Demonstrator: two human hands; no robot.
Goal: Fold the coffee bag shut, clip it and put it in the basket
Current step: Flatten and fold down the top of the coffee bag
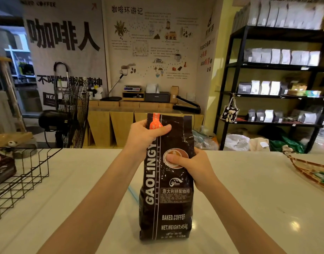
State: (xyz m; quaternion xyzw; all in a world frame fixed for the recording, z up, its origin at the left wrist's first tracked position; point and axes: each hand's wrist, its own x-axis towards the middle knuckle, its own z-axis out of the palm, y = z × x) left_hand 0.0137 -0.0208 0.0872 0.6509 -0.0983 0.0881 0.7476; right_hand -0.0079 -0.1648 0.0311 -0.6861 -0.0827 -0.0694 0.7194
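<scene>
Upright on the white counter (pixel 249 189), a dark coffee bag (pixel 166 198) (top unfolded) is gripped by both hands; left hand (pixel 144 136) pinches its upper edge; right hand (pixel 192 167) clasps its middle; wire basket (pixel 20 180) sits far left.

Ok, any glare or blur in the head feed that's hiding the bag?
Head view: coffee bag sharp, label readable; left hand and right hand crisp; ceiling-light glare on the counter beside the bag; shelves at right smeared; wide-angle bending at the edges.
</scene>
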